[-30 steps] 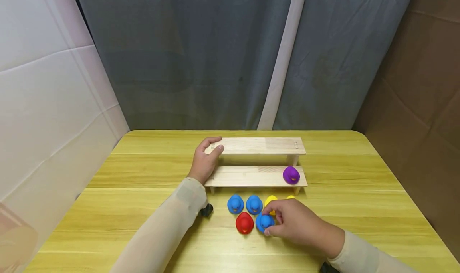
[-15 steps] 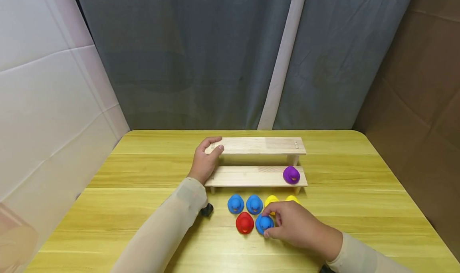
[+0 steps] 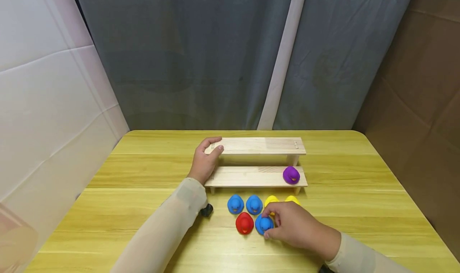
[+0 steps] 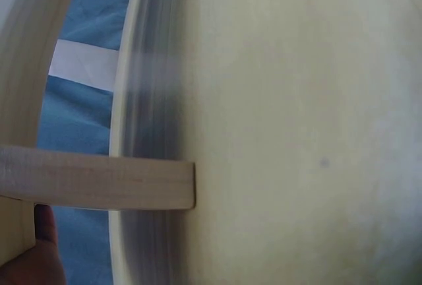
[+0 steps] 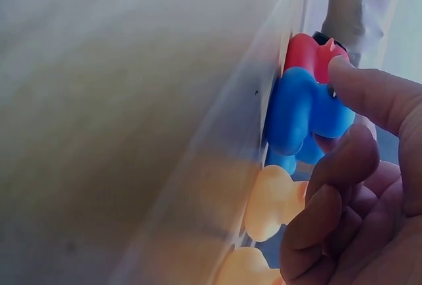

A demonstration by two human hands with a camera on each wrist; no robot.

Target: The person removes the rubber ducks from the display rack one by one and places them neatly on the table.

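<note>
My left hand (image 3: 205, 158) grips the left end of the upper wooden shelf (image 3: 258, 145), thumb on top. In the left wrist view a shelf leg (image 4: 119, 181) stands on the table, with part of the hand at the lower left corner. My right hand (image 3: 296, 224) pinches a blue rubber duck (image 3: 264, 224) between thumb and forefinger, low at the table. Right beside that duck is a red duck (image 3: 244, 223). Two more blue ducks (image 3: 235, 204) and two yellow ducks (image 3: 271, 201) form the row behind; the right hand partly covers the yellow ones.
A purple duck (image 3: 291, 175) sits at the right end of the lower wooden shelf (image 3: 248, 176), just behind the duck row. Grey curtain (image 3: 187, 65) hangs behind the wood-grain table (image 3: 118, 209). A white panel (image 3: 54, 85) rises at the left, a brown one (image 3: 424, 85) at the right.
My right hand has drawn very slightly left and down, the blue duck shifting a little with it toward the red one. My left hand and the shelves have stayed put.
</note>
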